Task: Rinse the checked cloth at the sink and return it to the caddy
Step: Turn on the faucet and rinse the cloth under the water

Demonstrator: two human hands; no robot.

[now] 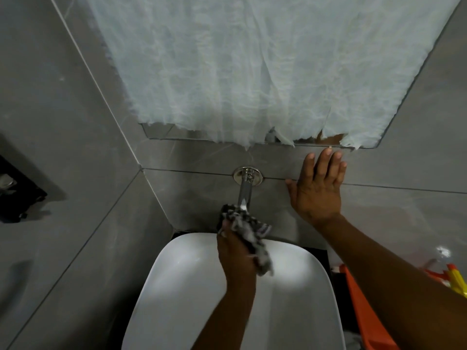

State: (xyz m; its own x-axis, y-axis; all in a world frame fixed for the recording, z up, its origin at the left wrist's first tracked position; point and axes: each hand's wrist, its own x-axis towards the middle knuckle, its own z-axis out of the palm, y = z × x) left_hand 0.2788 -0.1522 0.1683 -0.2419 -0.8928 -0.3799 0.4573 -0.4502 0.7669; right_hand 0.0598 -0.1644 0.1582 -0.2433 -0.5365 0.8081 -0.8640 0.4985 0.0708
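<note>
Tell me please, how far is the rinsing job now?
Done: the checked cloth is out of the orange caddy and at the sink. In hand: the left hand holds it under the spout; the right hand lies flat on the wall. No water flow is clearly visible. Left: rinsing, then returning it.

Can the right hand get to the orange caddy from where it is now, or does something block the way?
Probably yes. The right hand is open and flat on the wall tile, holding nothing. The caddy sits right of the sink, just below that forearm, and nothing seems to lie between them. The left hand holds the cloth.
</note>
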